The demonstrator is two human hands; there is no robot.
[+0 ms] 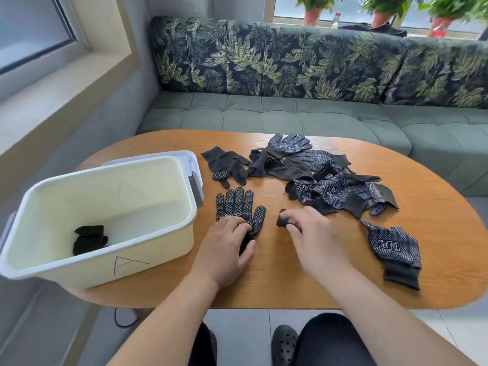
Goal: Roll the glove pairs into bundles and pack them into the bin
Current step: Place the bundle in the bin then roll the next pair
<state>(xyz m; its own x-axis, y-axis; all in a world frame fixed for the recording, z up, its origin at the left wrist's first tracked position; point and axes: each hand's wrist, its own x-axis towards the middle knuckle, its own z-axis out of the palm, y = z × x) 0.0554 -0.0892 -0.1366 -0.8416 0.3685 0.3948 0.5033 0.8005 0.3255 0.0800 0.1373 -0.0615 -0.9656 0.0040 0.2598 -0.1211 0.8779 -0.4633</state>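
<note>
Lying inside the cream bin (pixel 158 260), 1 rolled black glove bundle (pixel 89 240).

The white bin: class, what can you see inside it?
One black rolled glove bundle lies on the floor of the white bin, towards its near left. The near wall covers the floor just behind it.

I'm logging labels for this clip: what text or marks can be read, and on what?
"A": hand-drawn on the front wall of the cream plastic bin.
"A", fainter: on its far wall.
"冠恒": printed on the black dotted glove lying alone at the right.
Prints on the other dotted gloves: too blurred to read.
</note>
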